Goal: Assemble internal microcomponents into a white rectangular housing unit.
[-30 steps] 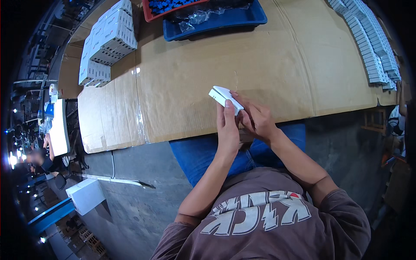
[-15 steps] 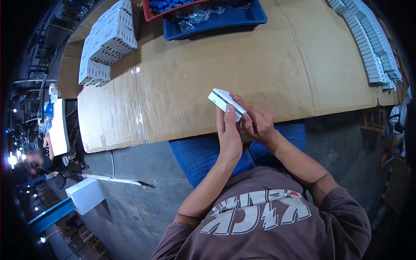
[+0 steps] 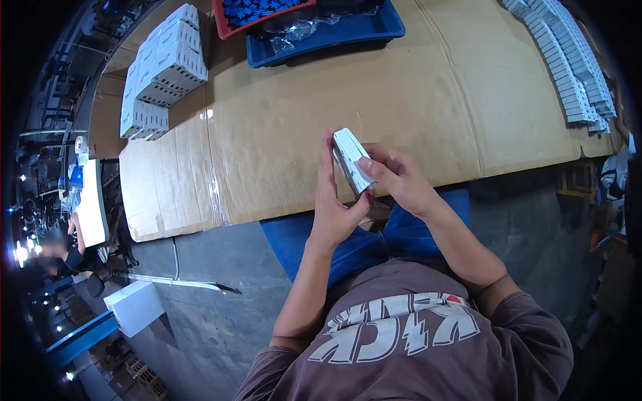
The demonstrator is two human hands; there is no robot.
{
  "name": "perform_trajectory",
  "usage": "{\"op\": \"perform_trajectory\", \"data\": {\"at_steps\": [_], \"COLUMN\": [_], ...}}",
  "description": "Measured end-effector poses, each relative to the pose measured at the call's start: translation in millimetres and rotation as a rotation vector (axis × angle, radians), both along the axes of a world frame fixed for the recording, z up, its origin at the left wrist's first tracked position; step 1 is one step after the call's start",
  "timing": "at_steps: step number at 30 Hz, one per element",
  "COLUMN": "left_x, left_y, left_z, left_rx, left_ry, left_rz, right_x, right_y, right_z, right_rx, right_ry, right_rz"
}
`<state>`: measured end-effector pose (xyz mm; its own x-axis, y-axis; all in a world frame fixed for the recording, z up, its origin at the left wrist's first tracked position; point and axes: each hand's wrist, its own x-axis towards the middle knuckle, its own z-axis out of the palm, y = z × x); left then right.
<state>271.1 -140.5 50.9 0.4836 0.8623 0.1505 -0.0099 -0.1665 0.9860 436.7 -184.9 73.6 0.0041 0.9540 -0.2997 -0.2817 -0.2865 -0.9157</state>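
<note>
Two-handed handling of the white case (image 3: pixel 354 160) appears in hand, left hand (image 3: pixel 336 212) and right hand (image 3: pixel 408 185) both grasping it, nearer the wearer than the blue tray (image 3: pixel 368 28); any next move likely calls for matched finger pressure.

White lettering (image 3: pixel 394 327) spans the brown shirt (image 3: pixel 414 375); stacked boxes (image 3: pixel 160 61) bear print (image 3: pixel 160 93) too small to read.
</note>
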Motion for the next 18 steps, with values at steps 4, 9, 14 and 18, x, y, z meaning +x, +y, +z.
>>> {"op": "perform_trajectory", "data": {"at_steps": [4,9,14,18], "left_x": [6,25,30,35], "left_y": [1,-5,-7,-11], "left_z": [5,15,25,21], "left_rx": [-0.108,-0.494,-0.46,-0.324], "left_ry": [-0.158,-0.296,-0.354,-0.393], "left_rz": [0.04,0.248,0.279,0.331], "right_x": [-8,-22,-39,-42], "right_y": [1,-4,-12,-14], "right_z": [-2,-5,6,5], "right_rx": [0.122,0.481,0.51,0.518], "right_ry": [0.0,-0.482,-0.553,-0.602], "right_rz": [-0.104,-0.115,-0.163,-0.158]}}
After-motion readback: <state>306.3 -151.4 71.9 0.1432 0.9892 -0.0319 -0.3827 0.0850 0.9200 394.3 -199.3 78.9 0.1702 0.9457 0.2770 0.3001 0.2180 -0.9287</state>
